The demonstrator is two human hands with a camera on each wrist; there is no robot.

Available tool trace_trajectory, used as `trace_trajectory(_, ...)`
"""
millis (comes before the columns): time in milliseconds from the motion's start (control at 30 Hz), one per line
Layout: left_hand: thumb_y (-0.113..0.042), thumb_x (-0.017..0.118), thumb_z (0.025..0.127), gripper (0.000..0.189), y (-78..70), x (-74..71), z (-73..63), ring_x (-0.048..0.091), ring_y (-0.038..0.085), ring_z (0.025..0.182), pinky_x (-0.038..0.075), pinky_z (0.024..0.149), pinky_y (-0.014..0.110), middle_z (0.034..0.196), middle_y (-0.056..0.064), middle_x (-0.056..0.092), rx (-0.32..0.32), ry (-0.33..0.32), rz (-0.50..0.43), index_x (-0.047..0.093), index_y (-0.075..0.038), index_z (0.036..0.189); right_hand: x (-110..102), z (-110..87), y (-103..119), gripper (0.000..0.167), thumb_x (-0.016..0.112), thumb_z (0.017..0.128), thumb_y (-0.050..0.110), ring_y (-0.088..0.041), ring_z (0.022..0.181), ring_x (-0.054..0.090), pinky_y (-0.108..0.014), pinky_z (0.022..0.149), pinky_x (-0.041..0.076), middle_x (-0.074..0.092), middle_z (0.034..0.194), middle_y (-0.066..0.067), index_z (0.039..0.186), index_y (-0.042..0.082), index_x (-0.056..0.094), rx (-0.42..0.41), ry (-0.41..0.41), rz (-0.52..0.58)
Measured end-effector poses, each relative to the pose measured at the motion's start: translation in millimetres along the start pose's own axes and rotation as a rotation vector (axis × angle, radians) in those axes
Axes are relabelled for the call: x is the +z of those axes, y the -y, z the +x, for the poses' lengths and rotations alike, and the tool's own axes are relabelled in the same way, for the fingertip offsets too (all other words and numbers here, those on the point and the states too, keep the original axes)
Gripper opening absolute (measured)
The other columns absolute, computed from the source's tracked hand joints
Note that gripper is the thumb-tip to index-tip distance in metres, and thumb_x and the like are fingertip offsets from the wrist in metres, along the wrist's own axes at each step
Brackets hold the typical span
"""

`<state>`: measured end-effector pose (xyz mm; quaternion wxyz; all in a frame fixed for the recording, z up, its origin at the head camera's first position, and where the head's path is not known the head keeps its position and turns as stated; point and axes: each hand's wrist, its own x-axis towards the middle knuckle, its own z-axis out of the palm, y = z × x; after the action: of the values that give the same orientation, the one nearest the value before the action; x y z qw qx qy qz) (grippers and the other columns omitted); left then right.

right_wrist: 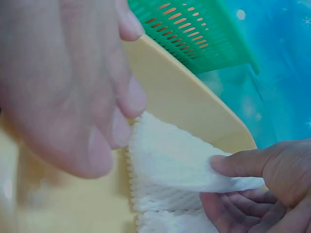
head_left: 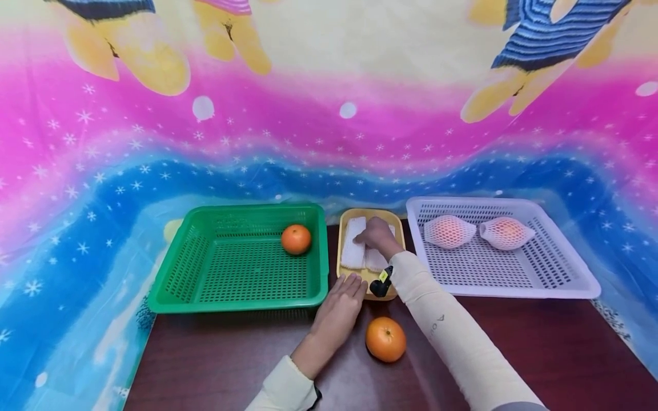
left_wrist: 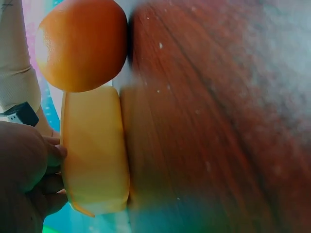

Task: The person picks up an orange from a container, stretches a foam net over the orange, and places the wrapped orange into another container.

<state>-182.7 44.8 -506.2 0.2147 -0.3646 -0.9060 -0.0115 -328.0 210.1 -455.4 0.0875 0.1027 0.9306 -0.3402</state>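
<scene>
A shallow yellow tray (head_left: 354,278) sits between two baskets, with white foam net sleeves (head_left: 353,244) lying flat in it side by side. My right hand (head_left: 379,236) reaches into the tray. In the right wrist view its thumb and fingers pinch the end of one foam net sleeve (right_wrist: 167,158), which lifts slightly. My left hand (head_left: 336,311) lies at the tray's near left corner with fairly straight fingers touching the rim. A bare orange fruit (head_left: 385,339) stands on the table just in front of the tray, between my forearms.
A green basket (head_left: 241,306) at left holds one orange fruit (head_left: 296,240). At right, a pale lilac basket (head_left: 524,292) contains two fruits in foam nets, one (head_left: 449,232) beside the other (head_left: 506,233). A printed cloth (head_left: 308,125) hangs behind the dark wooden table (head_left: 226,359).
</scene>
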Motion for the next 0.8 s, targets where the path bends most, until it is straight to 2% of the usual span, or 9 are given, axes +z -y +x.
trace_trajectory(67,-0.005,0.062,0.097,0.037,0.5,1.2,-0.1,0.06,0.016,0.134,0.043,0.119,0.038,0.135,0.001,0.07,-0.008,-0.015,-0.024,0.07,-0.013,0.132,-3,-0.9,0,0.019,0.078,0.088,0.016,-0.017,0.064,0.062,-0.028,0.06,0.053,0.063,0.071,-0.006,0.084,0.004,0.065,0.005,0.012,0.023)
trace_trajectory(133,-0.004,0.065,0.094,0.038,1.0,1.5,-0.1,0.061,0.016,0.133,0.042,0.12,0.041,0.134,0.001,0.07,-0.022,-0.026,-0.06,0.071,-0.014,0.13,-7,-1.2,0,0.018,0.078,0.088,0.016,-0.017,0.065,0.065,-0.03,0.062,0.057,0.067,0.075,-0.008,0.086,0.003,0.066,-0.003,0.013,0.036)
trace_trajectory(233,-0.002,0.068,0.091,0.04,1.8,1.9,0.1,0.061,0.017,0.133,0.041,0.12,0.042,0.134,0.001,0.071,-0.042,-0.028,-0.114,0.072,-0.014,0.129,-17,-1.5,-1,0.025,0.078,0.088,0.014,-0.022,0.075,0.071,-0.033,0.068,0.062,0.072,0.093,-0.016,0.104,-0.002,0.068,-0.02,0.009,0.074)
trace_trajectory(333,-0.002,0.068,0.091,0.039,2.2,-0.3,0.1,0.06,0.017,0.134,0.041,0.121,0.041,0.133,0.002,0.071,-0.054,-0.019,-0.155,0.072,-0.013,0.128,-29,-2.5,-1,0.043,0.077,0.089,0.01,-0.027,0.09,0.072,-0.035,0.077,0.064,0.069,0.113,-0.021,0.127,-0.005,0.064,-0.022,0.013,0.157)
trace_trajectory(433,-0.002,0.067,0.092,0.036,2.4,-2.0,0.4,0.06,0.018,0.135,0.04,0.121,0.04,0.133,0.003,0.071,-0.063,-0.007,-0.19,0.072,-0.011,0.127,-44,-5.3,-2,0.052,0.075,0.091,0.007,-0.031,0.103,0.07,-0.038,0.085,0.064,0.064,0.125,-0.022,0.138,-0.004,0.057,-0.022,0.022,0.227)
trace_trajectory(667,-0.001,0.067,0.093,0.031,1.0,-2.1,2.8,0.063,0.019,0.131,0.042,0.12,0.04,0.128,0.006,0.073,-0.1,-0.025,-0.241,0.072,-0.01,0.123,-76,-18.1,-10,0.049,0.075,0.09,0.005,-0.032,0.101,0.067,-0.047,0.096,0.06,0.061,0.122,-0.024,0.133,-0.008,0.054,-0.053,-0.007,0.249)
trace_trajectory(800,-0.001,0.069,0.092,0.028,-0.6,-1.3,3.1,0.065,0.02,0.128,0.044,0.119,0.041,0.125,0.007,0.074,-0.11,-0.051,-0.263,0.074,-0.009,0.118,-89,-30.6,-16,0.048,0.075,0.091,0.007,-0.029,0.097,0.068,-0.048,0.095,0.06,0.062,0.117,-0.022,0.132,-0.008,0.054,-0.09,0.005,0.243)
